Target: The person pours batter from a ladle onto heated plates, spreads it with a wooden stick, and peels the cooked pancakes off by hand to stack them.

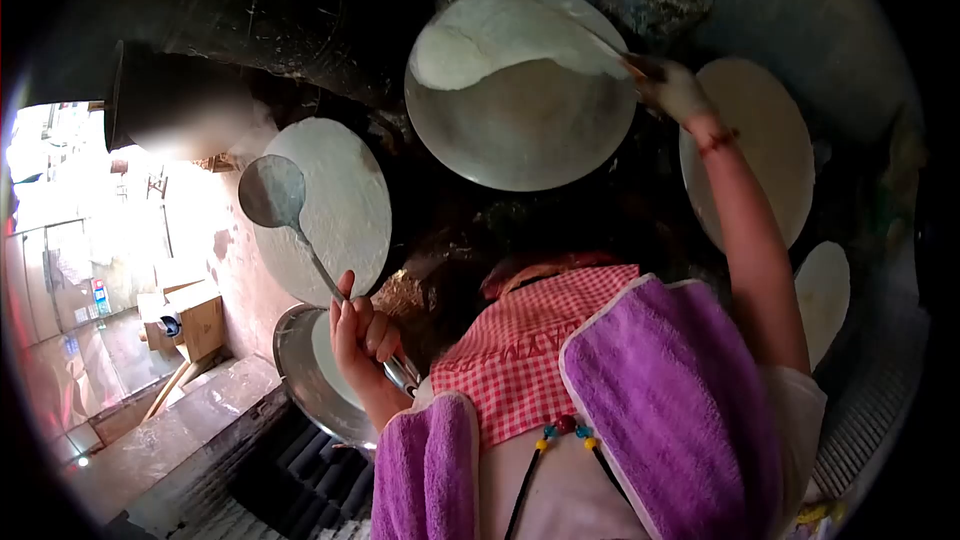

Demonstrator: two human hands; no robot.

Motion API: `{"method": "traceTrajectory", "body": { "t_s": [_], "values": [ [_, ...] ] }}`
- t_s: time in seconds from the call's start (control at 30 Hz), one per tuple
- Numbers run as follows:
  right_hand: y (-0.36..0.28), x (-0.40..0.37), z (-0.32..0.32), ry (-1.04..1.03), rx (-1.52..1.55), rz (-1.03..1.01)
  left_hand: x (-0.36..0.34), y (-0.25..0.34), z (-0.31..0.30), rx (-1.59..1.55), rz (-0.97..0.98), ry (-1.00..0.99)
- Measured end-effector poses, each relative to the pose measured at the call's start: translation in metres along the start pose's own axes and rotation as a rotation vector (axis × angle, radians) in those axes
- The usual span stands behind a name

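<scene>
My left hand (pixel 362 332) is wrapped around the handle of a metal ladle (pixel 272 192). The ladle's bowl overlaps a round griddle surface coated with white batter (pixel 345 200) on the left. My right hand (pixel 675 92) grips a long, thin spatula (pixel 600 40) whose far end lies over the round pan (pixel 520 145) ahead. A thin white sheet of batter (pixel 480 40) covers the pan's far part, with a curved edge; grey metal shows nearer me. To the right, below my right hand, another round surface carries a white layer (pixel 755 150).
A metal pot (pixel 293 365) holding white liquid (pixel 335 365) stands below my left hand. Another pale round surface (pixel 825 300) lies at far right. A dark cylinder (pixel 175 100) is at upper left; cardboard boxes (pixel 190 320) stand beyond the ledge. A purple towel (pixel 670 400) hangs over my front.
</scene>
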State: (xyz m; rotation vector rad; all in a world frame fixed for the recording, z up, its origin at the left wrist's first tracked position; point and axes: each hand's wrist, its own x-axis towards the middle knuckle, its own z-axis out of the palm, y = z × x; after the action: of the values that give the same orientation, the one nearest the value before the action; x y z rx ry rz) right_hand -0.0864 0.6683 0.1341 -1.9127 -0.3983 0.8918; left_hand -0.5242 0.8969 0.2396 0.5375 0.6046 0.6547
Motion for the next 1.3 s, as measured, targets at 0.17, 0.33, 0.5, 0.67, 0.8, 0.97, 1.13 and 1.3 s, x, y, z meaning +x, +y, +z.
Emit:
{"method": "traceTrajectory", "body": {
  "t_s": [0.17, 0.33, 0.5, 0.67, 0.8, 0.97, 1.13, 1.3],
  "values": [
    [-0.03, -0.025, 0.051, -0.076, -0.388, -0.121, 0.004, 0.007, 0.008, -0.026, -0.028, 0.026],
    [-0.017, -0.022, 0.012, -0.003, 0.128, -0.006, 0.031, 0.007, 0.01, 0.054, -0.07, -0.016],
    [-0.045, -0.013, 0.066, -0.156, -0.245, -0.013, 0.08, -0.015, -0.002, 0.843, -0.065, 0.161],
    [0.007, -0.074, 0.025, -0.13, -0.116, 0.031, 0.082, -0.027, 0.004, 1.6, 0.247, 0.046],
    [0.035, -0.043, 0.043, 0.107, 0.309, -0.058, 0.093, -0.041, 0.016, 1.75, 0.378, -0.036],
    [0.002, -0.06, 0.094, -0.1, -0.067, -0.107, 0.067, -0.068, -0.001, 1.776, 0.408, -0.016],
    [0.033, -0.142, 0.074, -0.169, 0.141, 0.184, 0.001, -0.075, -0.029, 1.634, 0.274, -0.103],
    [0.164, -0.22, 0.103, 0.138, -0.097, 0.236, -0.016, -0.076, -0.013, 1.559, 0.16, -0.45]
  ]
}}
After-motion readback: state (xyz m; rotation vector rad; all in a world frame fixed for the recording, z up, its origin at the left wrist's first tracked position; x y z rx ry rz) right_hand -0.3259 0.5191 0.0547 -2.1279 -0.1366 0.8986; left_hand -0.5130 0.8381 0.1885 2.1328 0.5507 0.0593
